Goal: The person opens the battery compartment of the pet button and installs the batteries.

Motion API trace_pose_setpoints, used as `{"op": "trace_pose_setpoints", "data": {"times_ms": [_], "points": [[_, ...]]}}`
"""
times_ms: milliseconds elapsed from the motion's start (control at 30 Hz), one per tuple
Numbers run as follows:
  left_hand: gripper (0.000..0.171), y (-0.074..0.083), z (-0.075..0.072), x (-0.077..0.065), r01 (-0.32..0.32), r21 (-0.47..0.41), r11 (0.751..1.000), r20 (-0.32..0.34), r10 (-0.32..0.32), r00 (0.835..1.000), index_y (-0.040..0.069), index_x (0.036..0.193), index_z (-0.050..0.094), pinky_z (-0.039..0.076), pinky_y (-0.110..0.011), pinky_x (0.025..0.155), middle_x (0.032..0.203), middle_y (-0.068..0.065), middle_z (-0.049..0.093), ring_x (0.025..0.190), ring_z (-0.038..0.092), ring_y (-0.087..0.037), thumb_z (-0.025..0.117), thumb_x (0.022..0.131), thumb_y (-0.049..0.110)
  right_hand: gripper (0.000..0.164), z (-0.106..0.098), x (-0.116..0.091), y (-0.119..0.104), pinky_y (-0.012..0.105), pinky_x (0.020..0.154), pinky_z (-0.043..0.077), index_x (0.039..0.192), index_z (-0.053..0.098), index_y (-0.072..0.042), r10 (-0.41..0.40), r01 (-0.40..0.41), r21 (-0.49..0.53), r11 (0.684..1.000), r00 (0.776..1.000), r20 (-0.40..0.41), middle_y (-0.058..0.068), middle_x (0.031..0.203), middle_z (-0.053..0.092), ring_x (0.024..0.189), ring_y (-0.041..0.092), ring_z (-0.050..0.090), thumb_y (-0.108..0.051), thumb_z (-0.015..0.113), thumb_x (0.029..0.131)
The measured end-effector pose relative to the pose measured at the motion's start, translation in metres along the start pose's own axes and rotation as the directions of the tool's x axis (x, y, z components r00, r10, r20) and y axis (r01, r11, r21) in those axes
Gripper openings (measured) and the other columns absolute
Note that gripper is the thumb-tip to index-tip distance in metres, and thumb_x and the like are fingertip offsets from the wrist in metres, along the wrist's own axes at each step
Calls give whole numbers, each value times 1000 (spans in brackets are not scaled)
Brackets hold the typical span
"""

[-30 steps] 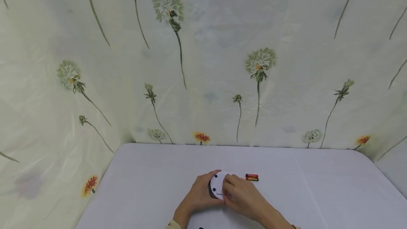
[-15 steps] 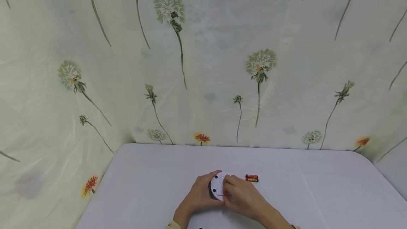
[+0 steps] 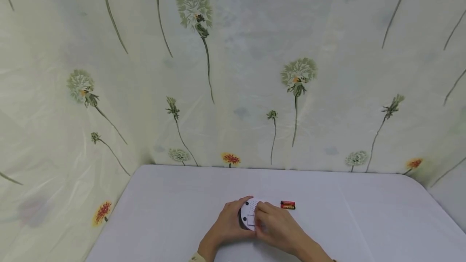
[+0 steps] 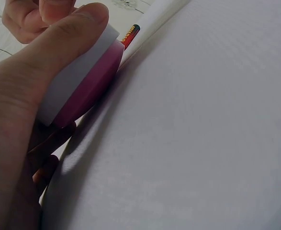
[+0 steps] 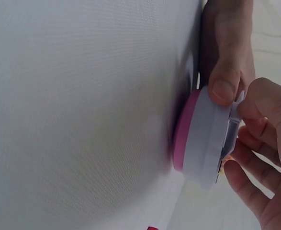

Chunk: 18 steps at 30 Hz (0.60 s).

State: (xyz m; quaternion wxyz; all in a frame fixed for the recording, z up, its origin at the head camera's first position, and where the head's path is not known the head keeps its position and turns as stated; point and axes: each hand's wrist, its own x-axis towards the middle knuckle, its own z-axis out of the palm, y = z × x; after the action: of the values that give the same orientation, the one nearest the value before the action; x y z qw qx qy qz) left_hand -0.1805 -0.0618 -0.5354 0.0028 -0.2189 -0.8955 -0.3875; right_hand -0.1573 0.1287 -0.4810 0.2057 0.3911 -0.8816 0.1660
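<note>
round device (image 3: 249, 212) | clasped within left fingers (image 3: 236, 203) | right fingers (image 5: 262, 98) pinch its flap (image 5: 232, 134)

Round device (image 3: 246, 211), white over pink | dotted face up, dark spots (image 3: 244, 218), squarish panel (image 3: 251, 220) | pink side toward table (image 3: 174, 201)

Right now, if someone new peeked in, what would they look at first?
Probably the big dandelions on the backdrop behind the table. Next, low in the head view, the round gadget, gripped by the left hand while the right hand pinches at its upper face. Two red batteries lie just beyond the right hand.
</note>
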Motion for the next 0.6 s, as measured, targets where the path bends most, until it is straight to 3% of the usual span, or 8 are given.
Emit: {"op": "trace_pose_setpoints", "data": {"times_ms": [600], "points": [[92,-1,1,0,3,-4,1000,-1,-3,1000,34,141,39,39,-38,99,137,12,52,118,48,-14,77,62,64,18,-3,-5,1,12,61,38,71,56,-24,10,-11,-27,1000,1000,-14,-17,82,45,73,-3,41,-19,73,68]]}}
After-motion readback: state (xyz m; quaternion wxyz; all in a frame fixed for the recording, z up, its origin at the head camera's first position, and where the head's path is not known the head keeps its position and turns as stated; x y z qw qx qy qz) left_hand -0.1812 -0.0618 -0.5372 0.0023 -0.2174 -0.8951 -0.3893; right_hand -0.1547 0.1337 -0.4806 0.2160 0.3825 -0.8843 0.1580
